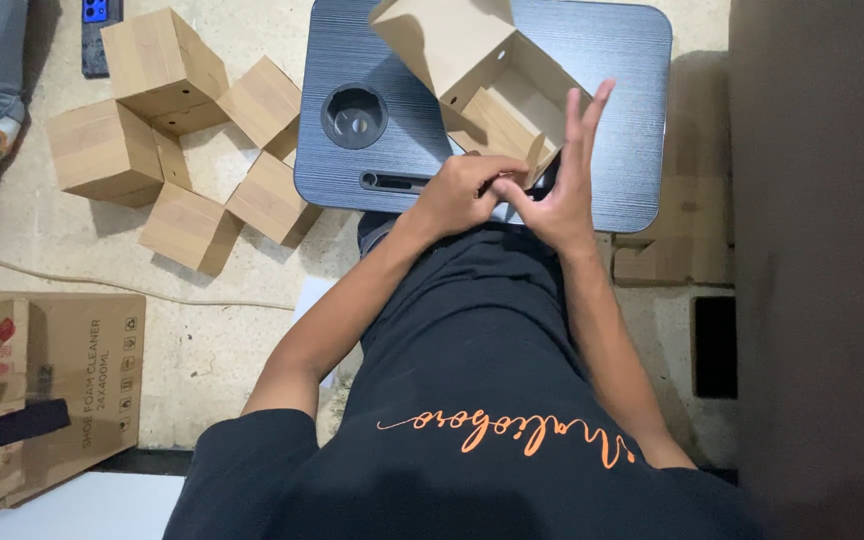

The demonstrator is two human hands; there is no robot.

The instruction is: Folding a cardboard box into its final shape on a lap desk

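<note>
From the head view, an open brown cardboard box (pixel 492 90) lies tilted on the dark worktop (pixel 632 120), at its near edge. The left hand (pixel 462 195) pinches the box's near flap in a clenched grip. The right hand (pixel 562 190) touches the same flap with thumb and forefinger, its other fingers (pixel 584 120) spread upward. Far left, folded cardboard boxes (pixel 167 130) lie clustered on the floor (pixel 222 340).
</note>
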